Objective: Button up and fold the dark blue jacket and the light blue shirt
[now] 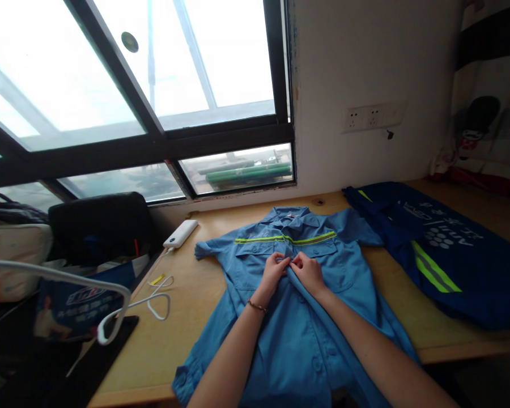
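Note:
A light blue work shirt (263,317) with a yellow-green reflective stripe across the chest lies spread on the wooden table, collar toward the window. My left hand (275,271) pinches the front placket at chest height. Close beside it, my right hand (306,272) grips the other front edge, which is lifted in a fold along my forearm. The fingertips of both hands nearly meet below the stripe. Whatever lies between them, perhaps a button, is covered by the fingers. Lower down, the placket edges lie apart and buttons show.
A dark blue garment (459,243) with reflective strips lies on the table (153,345) at the right. A white power bank (181,233) with a cable sits at the left. Bags and a black chair (102,226) stand beyond the left edge. Behind are a window and wall sockets (374,116).

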Action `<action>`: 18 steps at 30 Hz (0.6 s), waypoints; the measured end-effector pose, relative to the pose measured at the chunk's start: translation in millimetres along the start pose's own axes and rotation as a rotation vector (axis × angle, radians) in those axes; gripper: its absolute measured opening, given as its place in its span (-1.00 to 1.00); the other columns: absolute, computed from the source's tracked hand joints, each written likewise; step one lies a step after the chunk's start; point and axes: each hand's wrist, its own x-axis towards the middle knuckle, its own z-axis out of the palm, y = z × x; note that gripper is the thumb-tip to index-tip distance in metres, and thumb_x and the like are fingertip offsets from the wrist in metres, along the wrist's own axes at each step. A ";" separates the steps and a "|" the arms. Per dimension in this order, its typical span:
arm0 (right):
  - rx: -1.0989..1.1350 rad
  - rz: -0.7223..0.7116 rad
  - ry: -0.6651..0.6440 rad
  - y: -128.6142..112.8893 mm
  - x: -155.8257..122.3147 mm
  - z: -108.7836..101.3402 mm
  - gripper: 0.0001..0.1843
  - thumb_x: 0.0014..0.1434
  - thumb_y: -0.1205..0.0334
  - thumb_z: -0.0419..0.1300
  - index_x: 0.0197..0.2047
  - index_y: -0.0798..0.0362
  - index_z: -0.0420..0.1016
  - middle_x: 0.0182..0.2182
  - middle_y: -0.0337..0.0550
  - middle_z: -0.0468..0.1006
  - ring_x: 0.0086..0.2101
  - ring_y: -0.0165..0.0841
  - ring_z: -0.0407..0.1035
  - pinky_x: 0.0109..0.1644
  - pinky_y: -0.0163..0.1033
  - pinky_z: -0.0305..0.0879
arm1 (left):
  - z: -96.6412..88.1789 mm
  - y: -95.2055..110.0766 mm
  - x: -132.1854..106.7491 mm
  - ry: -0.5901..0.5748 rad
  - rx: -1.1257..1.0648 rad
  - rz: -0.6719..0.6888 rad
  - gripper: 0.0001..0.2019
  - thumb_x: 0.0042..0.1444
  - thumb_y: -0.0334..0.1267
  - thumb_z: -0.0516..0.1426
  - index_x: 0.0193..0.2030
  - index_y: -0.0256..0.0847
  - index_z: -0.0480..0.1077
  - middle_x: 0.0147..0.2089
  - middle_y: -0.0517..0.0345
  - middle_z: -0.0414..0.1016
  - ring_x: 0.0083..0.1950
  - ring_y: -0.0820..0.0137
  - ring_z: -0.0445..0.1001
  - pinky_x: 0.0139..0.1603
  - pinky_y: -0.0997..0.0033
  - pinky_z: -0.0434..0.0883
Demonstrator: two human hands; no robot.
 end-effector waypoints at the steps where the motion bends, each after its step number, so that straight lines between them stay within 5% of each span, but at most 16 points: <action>1: 0.009 0.003 -0.004 0.4 0.1 0.9 -0.90 -0.02 0.18 0.13 -0.49 0.00 0.36 -0.65 -0.28 0.41 -0.56 -0.41 0.30 -0.46 -0.35 0.03 | -0.3 -0.6 0.4 0.007 -0.030 -0.019 -0.66 -0.27 -0.20 0.27 -0.38 -0.25 0.24 -0.66 0.36 0.24 -0.67 0.59 0.21 -0.66 0.63 0.19; 18: 0.172 0.031 -0.025 8.0 2.2 6.8 -0.85 -0.03 0.13 0.13 -0.46 0.01 0.27 -0.69 -0.35 0.32 -0.60 -0.43 0.25 -0.47 -0.36 0.08 | -8.5 -3.0 5.9 0.000 -0.151 -0.117 -0.59 -0.28 -0.31 0.27 -0.26 -0.25 0.23 -0.61 0.35 0.24 -0.59 0.55 0.32 -0.53 0.55 0.30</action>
